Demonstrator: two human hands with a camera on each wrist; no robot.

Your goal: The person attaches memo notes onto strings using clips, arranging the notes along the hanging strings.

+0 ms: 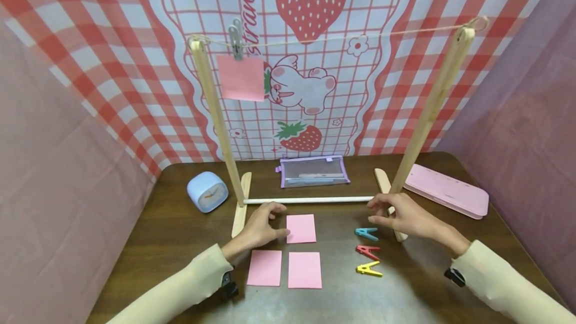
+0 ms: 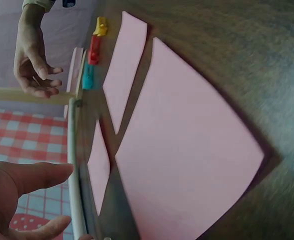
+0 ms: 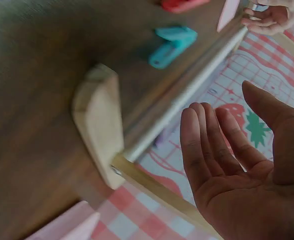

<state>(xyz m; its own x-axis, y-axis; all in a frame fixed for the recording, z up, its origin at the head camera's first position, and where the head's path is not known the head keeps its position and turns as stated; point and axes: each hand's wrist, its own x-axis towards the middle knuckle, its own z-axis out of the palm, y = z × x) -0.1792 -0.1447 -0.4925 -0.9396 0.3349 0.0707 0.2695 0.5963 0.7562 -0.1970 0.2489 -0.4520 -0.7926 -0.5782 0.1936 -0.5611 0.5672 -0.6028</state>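
My left hand hovers beside the upper pink paper square, its thumb close to that square's left edge; I cannot tell whether they touch. Two more pink squares lie nearer me, one on the left and one on the right. My right hand is held above the table by the right post, loosely bent and holding nothing. Just below it lie a blue clothespin, a red clothespin and a yellow clothespin. From the string hangs another pink square in a grey clip.
A wooden frame with a left post, a right post and a white bottom bar stands across the table. Behind the bar is a purple-edged mesh pouch. A blue clock sits left, a pink case right.
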